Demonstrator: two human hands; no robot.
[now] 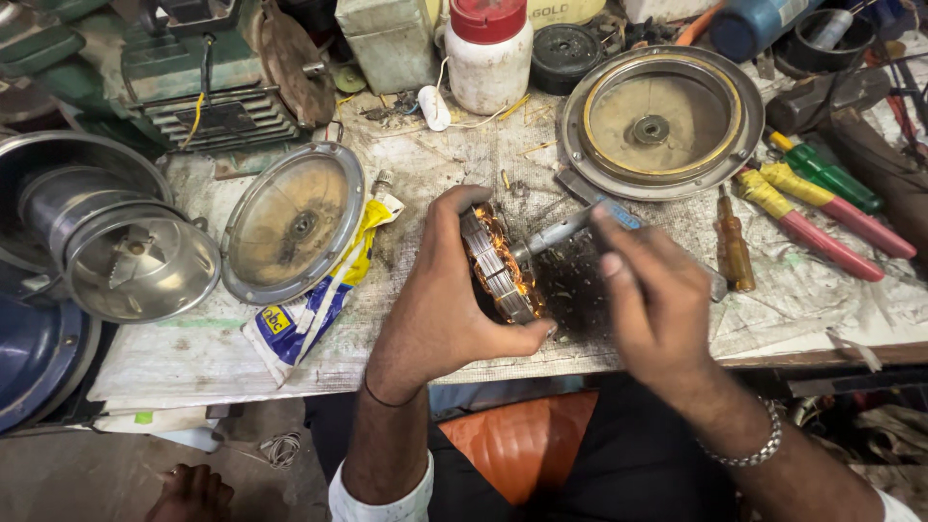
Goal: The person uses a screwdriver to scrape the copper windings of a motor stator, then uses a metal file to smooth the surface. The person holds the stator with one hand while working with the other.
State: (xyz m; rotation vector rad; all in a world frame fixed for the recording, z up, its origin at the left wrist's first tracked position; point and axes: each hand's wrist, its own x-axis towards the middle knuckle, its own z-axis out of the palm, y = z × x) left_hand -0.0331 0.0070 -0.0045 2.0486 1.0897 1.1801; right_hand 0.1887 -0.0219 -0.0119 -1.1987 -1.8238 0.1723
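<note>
The left hand (440, 304) grips a motor stator (498, 263) with copper windings, fingers wrapped around its laminated rim, near the front edge of the tabletop (193, 348). The right hand (652, 290) pinches a slim metal tool (565, 230) between thumb and fingers, its tip touching the stator. The tabletop is covered with stained, worn paper, dark grit lying under the stator. Two round metal end covers lie on it: one (295, 220) toward the left, another (662, 121) toward the back right. Screwdrivers (822, 208) with coloured handles lie at the right edge, a white jar with a red lid (488, 58) stands at the back, and a crumpled wrapper (309, 309) lies front left.
</note>
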